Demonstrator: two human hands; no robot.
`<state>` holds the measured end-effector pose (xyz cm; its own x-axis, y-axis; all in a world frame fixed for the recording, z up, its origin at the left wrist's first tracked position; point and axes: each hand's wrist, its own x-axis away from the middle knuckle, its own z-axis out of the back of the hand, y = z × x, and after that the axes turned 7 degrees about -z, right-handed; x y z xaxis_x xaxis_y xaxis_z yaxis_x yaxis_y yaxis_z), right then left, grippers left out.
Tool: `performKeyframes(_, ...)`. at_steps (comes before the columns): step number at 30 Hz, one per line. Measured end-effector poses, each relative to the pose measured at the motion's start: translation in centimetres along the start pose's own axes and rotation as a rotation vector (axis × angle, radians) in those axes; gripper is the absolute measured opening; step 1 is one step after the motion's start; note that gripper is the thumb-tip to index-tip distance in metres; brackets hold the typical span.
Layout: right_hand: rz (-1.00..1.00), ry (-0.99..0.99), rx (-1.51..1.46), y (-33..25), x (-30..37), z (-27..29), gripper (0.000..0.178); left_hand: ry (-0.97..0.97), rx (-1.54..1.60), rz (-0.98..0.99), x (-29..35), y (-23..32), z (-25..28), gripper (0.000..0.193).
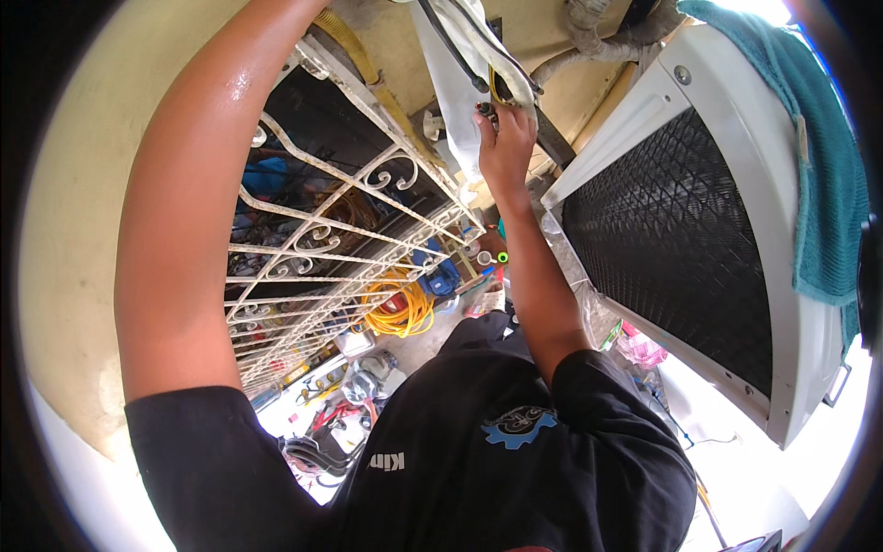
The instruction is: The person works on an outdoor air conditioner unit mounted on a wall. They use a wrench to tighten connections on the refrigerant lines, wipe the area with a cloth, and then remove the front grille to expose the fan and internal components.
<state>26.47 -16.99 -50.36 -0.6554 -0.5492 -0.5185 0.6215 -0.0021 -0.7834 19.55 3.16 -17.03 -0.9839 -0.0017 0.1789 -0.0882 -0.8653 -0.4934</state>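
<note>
White outdoor air-conditioner unit with black mesh grille [699,230] stands right, a teal towel [819,156] draped over it. White wrapped pipe bundle with black cables [460,55] hangs overhead; right hand [504,147] pinches its lower fitting. Left hand out of view.

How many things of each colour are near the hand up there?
White wrapped bundle that the right hand touches: 1
Teal towel: 1
Yellow coiled cord: 1
White metal grille: 1
Total: 4
</note>
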Motion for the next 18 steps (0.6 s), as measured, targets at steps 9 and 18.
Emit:
performKeyframes(9, -0.093, -0.030, -0.074, 0.2, -0.2, -0.8, 0.031, 0.014, -0.007, 0.028, -0.1, -0.2, -0.4, 0.051)
performKeyframes(18, -0.160, -0.262, 0.093, -0.4, -1.0, -1.4, 0.037, -0.029, 0.083, 0.031, -0.2, -0.2, -0.5, 0.056)
